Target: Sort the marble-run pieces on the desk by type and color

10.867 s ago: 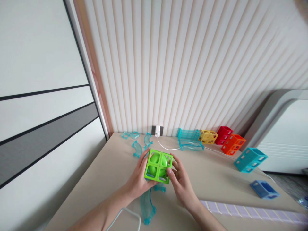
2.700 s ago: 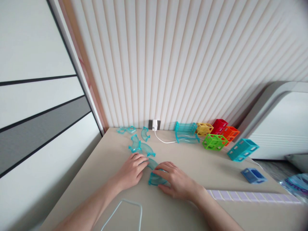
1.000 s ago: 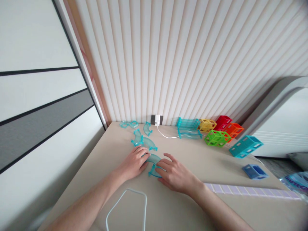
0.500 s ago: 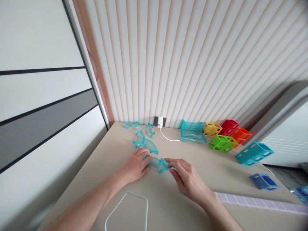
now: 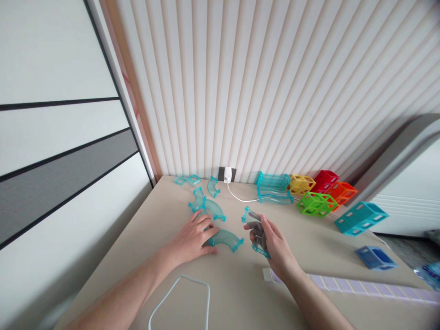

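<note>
The only writing I can spot is some pale lettering on a blue packet (image 5: 429, 276) far off past my right fingers, cut by the edge of view and too blurred to read.

My right hand (image 5: 272, 239) pinches a clear teal curved track piece (image 5: 256, 230) between thumb and fingers. It is tilted, one end pointing away from me past my fingertips, the other toward me, and I see my fingers through its clear middle.

My left hand (image 5: 195, 236) lies low over the table (image 5: 237, 293), fingers somewhat spread. A second curved piece (image 5: 225, 238) sticks out rightward from between its index finger and thumb, its free end reaching toward my right hand but well apart from it. I cannot tell whether those fingers press it.

Just beyond my left fingertips lie two more curved pieces (image 5: 213, 208), ends meeting; farther out is another single curve (image 5: 212, 187) and two small teal parts (image 5: 187, 180). A charger (image 5: 227, 174) sits in the wall socket beyond.

Past my right fingers are the teal straight tracks (image 5: 274, 182), and to the right of them the yellow, red, orange and green blocks (image 5: 316, 204). Farther right are a teal block (image 5: 361, 218) and a blue block (image 5: 375, 257). A purple strip (image 5: 354, 287) runs beneath my right wrist.
</note>
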The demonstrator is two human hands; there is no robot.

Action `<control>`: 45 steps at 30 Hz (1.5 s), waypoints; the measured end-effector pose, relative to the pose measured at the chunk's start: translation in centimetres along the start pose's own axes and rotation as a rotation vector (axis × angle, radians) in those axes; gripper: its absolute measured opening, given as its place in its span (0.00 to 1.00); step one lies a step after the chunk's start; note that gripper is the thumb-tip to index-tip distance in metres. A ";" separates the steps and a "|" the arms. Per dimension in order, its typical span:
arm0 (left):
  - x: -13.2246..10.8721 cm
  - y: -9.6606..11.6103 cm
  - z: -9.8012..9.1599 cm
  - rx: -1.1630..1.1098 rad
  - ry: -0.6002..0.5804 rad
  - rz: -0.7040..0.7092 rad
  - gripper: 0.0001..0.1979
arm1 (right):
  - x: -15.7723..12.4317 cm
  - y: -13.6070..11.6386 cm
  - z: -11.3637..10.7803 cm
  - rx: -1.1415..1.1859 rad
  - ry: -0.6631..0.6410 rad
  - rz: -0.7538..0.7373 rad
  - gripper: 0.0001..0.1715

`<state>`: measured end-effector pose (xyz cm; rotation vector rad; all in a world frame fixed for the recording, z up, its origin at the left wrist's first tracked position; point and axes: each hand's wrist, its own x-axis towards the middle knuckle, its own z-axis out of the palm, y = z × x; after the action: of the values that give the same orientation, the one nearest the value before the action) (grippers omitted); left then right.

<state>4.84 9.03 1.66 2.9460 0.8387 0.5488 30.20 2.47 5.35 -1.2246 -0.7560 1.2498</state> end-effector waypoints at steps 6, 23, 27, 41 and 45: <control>0.0 0.3 0.1 -0.023 -0.020 -0.006 0.35 | 0.0 0.0 -0.3 0.031 -0.053 0.035 0.30; 0.3 2.0 -1.1 -0.094 0.186 0.154 0.37 | -1.2 0.9 0.5 0.080 -0.263 -0.047 0.66; 0.6 3.3 -1.3 -0.113 0.219 0.160 0.33 | -2.0 2.0 1.4 0.033 -0.343 -0.123 0.60; -0.1 0.9 -2.3 -0.002 0.479 -0.115 0.15 | -0.9 2.3 -0.4 -1.137 -0.403 -0.502 0.36; 0.1 1.5 -2.2 -0.040 0.403 -0.073 0.14 | -0.7 1.7 -0.7 -1.223 -0.444 -0.459 0.29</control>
<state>4.91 7.63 3.97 2.7939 0.9426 1.1623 30.28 1.45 3.67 -1.5466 -2.1837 0.6007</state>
